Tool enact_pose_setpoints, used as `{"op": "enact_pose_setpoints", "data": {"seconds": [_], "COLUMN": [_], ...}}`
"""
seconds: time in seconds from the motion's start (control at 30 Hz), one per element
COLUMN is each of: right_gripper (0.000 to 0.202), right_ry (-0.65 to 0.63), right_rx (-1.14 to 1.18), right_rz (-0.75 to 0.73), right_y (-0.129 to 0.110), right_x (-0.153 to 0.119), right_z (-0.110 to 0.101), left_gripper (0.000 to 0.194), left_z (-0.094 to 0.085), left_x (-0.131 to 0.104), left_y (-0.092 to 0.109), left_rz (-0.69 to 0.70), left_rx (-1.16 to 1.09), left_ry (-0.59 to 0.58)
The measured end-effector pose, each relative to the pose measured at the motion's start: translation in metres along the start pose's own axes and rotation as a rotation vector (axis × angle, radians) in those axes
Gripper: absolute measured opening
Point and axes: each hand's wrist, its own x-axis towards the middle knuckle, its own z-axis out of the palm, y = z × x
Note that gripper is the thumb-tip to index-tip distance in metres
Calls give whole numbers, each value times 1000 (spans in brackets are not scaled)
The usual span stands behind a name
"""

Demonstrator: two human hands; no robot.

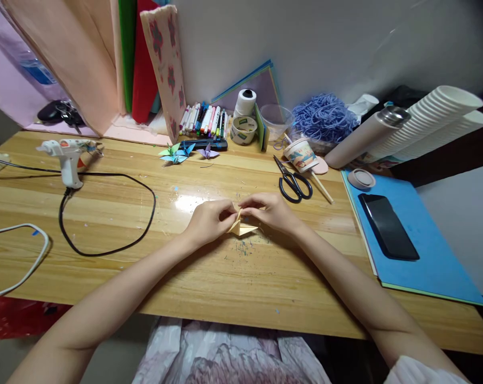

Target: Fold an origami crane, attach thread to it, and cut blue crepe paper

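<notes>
A small pale yellow origami crane [241, 229] is between my hands, just above the middle of the wooden table [209, 282]. My left hand [210, 220] is closed, its thumb and fingers pinching the crane's left side. From the right, the fingertips of my right hand [268, 210] pinch at the upright point of the folded paper. The fingers partly hide the crane's upper part. Behind my hands lie several finished paper cranes in green, blue and purple, among them a purple crane [208, 152] and a blue crane [185, 151].
Black-handled scissors [292, 181] and a paper cup with a stick [302, 154] lie behind my right hand. On the left are a glue gun [70, 160] and its looped black cord [155, 200]. A phone [387, 226] rests on blue sheets [433, 250] at right. Markers [205, 120] stand behind.
</notes>
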Motion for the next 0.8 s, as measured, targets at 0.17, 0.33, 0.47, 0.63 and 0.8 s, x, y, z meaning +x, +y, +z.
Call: {"op": "enact_pose_setpoints", "data": {"seconds": [0.17, 0.33, 0.47, 0.63, 0.8], "right_gripper": [8, 8, 8, 7, 8], "right_ry": [-11, -55, -62, -69, -64], "right_rx": [31, -40, -60, -22, 19], "right_rz": [39, -158, -205, -165, -59], "right_y": [3, 8, 11, 9, 4], "right_x": [0, 1, 1, 0, 1], "right_z": [-1, -5, -6, -4, -3], "left_gripper": [21, 17, 15, 14, 14], "left_z": [2, 0, 1, 1, -1], "left_x": [0, 1, 3, 3, 3], "left_y": [-2, -2, -4, -4, -2], "left_rz": [-8, 17, 39, 64, 102], "left_rx": [-14, -13, -33, -23, 34], "left_ry": [-2, -34, -49, -47, -12]}}
